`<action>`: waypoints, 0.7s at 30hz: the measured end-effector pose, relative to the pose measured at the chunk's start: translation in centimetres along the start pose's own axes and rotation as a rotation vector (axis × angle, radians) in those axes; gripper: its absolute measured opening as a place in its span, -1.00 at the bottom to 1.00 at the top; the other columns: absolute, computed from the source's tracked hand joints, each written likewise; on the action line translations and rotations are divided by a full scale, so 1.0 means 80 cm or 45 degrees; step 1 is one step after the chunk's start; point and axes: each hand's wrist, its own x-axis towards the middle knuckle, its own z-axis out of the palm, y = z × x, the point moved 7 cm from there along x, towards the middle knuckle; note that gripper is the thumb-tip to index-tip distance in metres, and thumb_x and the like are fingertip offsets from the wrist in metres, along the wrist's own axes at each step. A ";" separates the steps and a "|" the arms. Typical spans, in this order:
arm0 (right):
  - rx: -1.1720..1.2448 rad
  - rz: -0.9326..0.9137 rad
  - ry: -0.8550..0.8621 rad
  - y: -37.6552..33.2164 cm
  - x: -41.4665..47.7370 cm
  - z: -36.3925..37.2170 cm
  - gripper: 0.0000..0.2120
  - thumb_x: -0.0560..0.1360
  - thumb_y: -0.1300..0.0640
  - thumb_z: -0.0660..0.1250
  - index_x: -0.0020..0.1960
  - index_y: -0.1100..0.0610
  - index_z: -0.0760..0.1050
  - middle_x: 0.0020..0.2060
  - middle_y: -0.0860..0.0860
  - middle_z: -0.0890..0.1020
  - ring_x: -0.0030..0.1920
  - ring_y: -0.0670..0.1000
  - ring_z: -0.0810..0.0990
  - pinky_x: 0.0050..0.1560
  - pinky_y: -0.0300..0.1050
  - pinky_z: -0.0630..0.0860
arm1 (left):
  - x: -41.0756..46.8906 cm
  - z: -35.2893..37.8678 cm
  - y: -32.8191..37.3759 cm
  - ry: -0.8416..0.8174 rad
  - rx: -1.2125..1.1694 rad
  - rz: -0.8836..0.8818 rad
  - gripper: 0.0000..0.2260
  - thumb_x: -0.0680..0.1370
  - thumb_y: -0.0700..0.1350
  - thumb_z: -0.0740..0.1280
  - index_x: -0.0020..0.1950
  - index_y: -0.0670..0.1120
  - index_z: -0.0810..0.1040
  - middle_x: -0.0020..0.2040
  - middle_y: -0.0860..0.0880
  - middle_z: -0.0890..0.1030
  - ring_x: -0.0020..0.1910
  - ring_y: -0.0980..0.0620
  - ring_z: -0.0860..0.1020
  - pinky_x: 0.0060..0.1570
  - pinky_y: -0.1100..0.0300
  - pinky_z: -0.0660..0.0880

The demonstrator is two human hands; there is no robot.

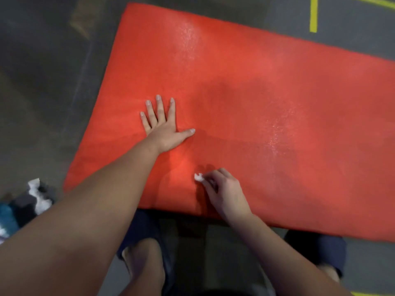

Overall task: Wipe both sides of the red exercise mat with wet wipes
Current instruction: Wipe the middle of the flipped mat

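Note:
The red exercise mat [245,92] lies flat on the dark floor and runs off the right edge of the view. Damp shiny patches show on its upper left and middle right. My left hand [164,127] presses flat on the mat with fingers spread and thumb out. My right hand [224,191] is near the mat's front edge, fingers curled, pinching a small crumpled white wet wipe [198,177] against the surface.
Dark grey floor [42,82] surrounds the mat, with yellow tape lines [313,13] at the top right. A pile of white wipes and a dark and blue pack [32,199] sits at the left. My knees and feet [147,257] are just below the mat's front edge.

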 end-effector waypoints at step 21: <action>-0.070 -0.309 -0.264 0.028 -0.069 -0.015 -0.93 0.54 0.21 0.40 0.02 0.12 0.60 -0.09 0.03 0.56 -0.07 0.07 0.52 0.02 -0.04 0.47 | -0.024 0.004 0.003 0.341 0.295 0.136 -0.14 0.55 0.46 0.01 0.69 -0.01 -0.11 0.67 -0.19 -0.20 0.63 -0.27 -0.23 0.51 -0.39 -0.27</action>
